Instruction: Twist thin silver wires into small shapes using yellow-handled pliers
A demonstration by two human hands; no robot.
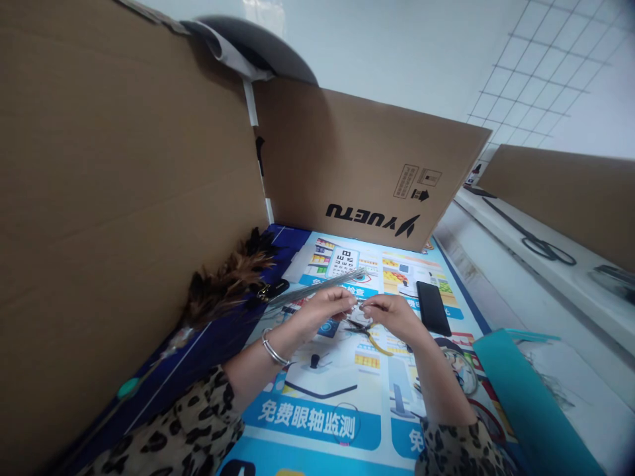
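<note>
My left hand [331, 303] is closed in a pinch over the middle of the printed mat [322, 377], with a silver bracelet [272, 348] on the wrist. Close to it, my right hand [393, 313] pinches too, thumb and fingertips pressed together. Between the two sets of fingertips is something small and thin, too fine to make out. Just below the hands lie pliers with yellow handles [378, 344], their dark jaws pointing left. A bundle of thin silvery rods or wires [317, 287] lies slantwise behind my left hand.
Cardboard panels [357, 152] stand at the back and left. Brown feathers [223, 284] lie along the left side. A black flat rectangular object [433, 308] rests right of my right hand, a teal case [530, 396] nearer the right edge. Scissors [546, 250] lie on the white ledge.
</note>
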